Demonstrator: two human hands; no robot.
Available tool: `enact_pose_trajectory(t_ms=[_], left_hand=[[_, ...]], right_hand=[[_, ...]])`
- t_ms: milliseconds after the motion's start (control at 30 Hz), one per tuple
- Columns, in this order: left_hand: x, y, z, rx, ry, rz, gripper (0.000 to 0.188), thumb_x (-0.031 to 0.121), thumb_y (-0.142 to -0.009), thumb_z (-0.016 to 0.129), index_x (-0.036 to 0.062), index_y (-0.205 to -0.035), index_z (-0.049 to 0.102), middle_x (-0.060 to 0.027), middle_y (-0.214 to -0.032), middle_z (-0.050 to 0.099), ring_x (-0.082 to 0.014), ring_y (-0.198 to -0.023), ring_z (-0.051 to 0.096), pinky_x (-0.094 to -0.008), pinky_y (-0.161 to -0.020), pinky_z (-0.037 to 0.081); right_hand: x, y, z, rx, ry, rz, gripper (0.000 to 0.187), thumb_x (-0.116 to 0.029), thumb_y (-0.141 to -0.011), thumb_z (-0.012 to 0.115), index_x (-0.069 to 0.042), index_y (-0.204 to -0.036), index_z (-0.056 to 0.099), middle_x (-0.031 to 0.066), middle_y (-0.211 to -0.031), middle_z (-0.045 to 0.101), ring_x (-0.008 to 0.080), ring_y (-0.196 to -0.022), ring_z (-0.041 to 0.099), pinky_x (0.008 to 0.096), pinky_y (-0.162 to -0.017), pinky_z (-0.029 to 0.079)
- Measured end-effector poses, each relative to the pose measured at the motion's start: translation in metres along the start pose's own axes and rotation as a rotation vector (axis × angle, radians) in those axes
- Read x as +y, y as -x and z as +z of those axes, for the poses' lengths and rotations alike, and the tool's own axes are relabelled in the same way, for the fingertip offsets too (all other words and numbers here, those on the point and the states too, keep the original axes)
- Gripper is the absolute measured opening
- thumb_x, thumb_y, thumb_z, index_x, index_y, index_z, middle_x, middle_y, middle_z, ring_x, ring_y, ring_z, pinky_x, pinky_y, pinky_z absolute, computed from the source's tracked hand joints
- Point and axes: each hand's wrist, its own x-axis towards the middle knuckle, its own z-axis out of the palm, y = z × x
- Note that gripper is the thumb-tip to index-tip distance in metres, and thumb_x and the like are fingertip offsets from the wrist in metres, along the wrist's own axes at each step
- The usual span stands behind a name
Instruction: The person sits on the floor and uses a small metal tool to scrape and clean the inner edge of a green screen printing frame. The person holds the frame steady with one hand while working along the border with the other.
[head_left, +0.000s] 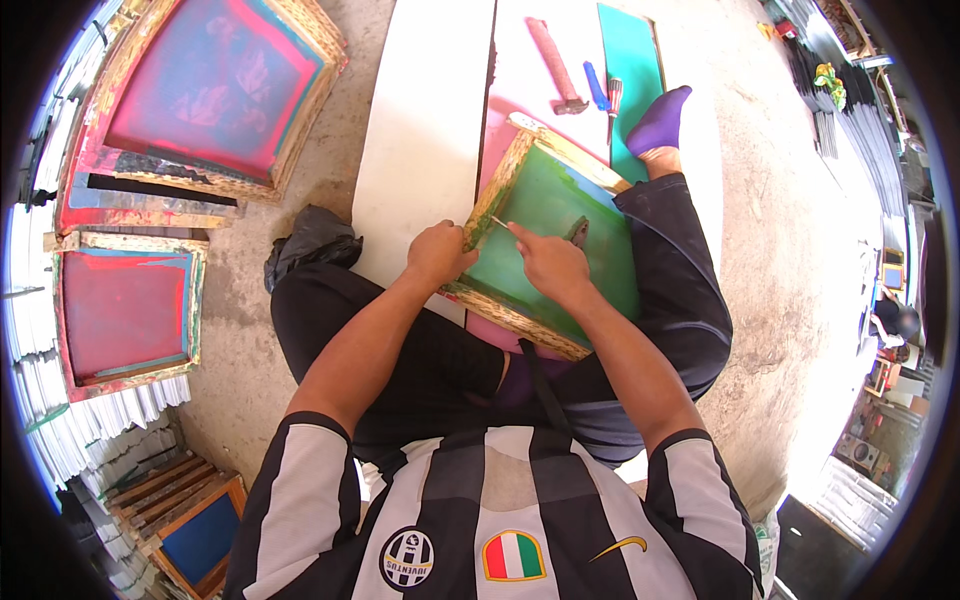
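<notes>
A wooden screen-printing frame (525,318) with green mesh (545,190) lies tilted between my legs. My left hand (438,252) is closed on its left rail, fingers curled at the wood. Over the mesh, my right hand (552,262) is curled with the index finger stretched toward that same rail. A thin, pale tip (500,222) shows just ahead of this finger; the rest is hidden by the hand. Right beside the knuckles is a dark, rusty metal tool head (578,232), perhaps pliers; I cannot tell whether it is held or lying on the mesh.
Beyond the frame lie a hammer (556,66), a blue tool (596,86) and a red-handled screwdriver (614,100). My purple-socked foot (660,120) rests at the right. Other screen frames (290,140) stand at left, with a black plastic bag (312,245) by my knee.
</notes>
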Motion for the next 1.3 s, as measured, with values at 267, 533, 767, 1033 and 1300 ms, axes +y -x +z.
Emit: enact_pose_trajectory(t_ms=[267, 533, 767, 1033, 1300], left_hand=[[-0.006, -0.004, 0.006, 0.032, -0.040, 0.046, 0.043, 0.041, -0.085, 0.081, -0.0003, -0.095, 0.079, -0.0203, -0.098, 0.072, -0.0407, -0.092, 0.074, -0.0515, -0.083, 0.060], [-0.008, -0.002, 0.005, 0.051, -0.035, 0.051, 0.044, 0.041, -0.084, 0.080, -0.0026, -0.090, 0.077, -0.0220, -0.094, 0.072, -0.0422, -0.090, 0.073, -0.0524, -0.082, 0.059], [-0.004, -0.003, 0.002, 0.024, -0.049, 0.034, 0.041, 0.039, -0.085, 0.080, -0.0013, -0.093, 0.079, -0.0216, -0.099, 0.073, -0.0411, -0.093, 0.075, -0.0513, -0.084, 0.060], [0.000, -0.003, 0.001, 0.008, -0.061, 0.044, 0.041, 0.040, -0.086, 0.080, -0.0011, -0.093, 0.079, -0.0211, -0.099, 0.074, -0.0404, -0.091, 0.075, -0.0512, -0.083, 0.061], [-0.004, 0.000, 0.000, 0.030, -0.060, 0.049, 0.042, 0.040, -0.086, 0.080, -0.0011, -0.092, 0.079, -0.0212, -0.098, 0.074, -0.0403, -0.090, 0.075, -0.0516, -0.082, 0.060]], right_hand=[[-0.030, 0.003, 0.000, -0.039, 0.142, 0.089, 0.056, -0.014, -0.103, 0.050, -0.020, -0.158, 0.052, 0.0229, -0.098, 0.075, 0.0421, -0.095, 0.076, 0.0576, -0.078, 0.060], [-0.009, -0.001, 0.009, -0.067, 0.044, 0.042, 0.048, -0.028, -0.111, 0.049, -0.025, -0.158, 0.054, 0.0209, -0.105, 0.076, 0.0423, -0.097, 0.074, 0.0549, -0.087, 0.058], [0.020, -0.009, 0.037, 0.016, -0.194, 0.001, 0.045, -0.033, -0.111, 0.053, -0.034, -0.155, 0.057, 0.0214, -0.110, 0.076, 0.0441, -0.095, 0.074, 0.0544, -0.088, 0.057], [0.047, -0.021, 0.064, 0.095, -0.486, -0.143, 0.044, -0.029, -0.112, 0.050, -0.034, -0.156, 0.056, 0.0220, -0.115, 0.076, 0.0445, -0.102, 0.074, 0.0541, -0.093, 0.057], [-0.001, 0.002, 0.003, -0.054, -0.007, 0.038, 0.041, -0.029, -0.110, 0.058, -0.024, -0.150, 0.063, 0.0215, -0.115, 0.076, 0.0416, -0.104, 0.073, 0.0464, -0.095, 0.056]])
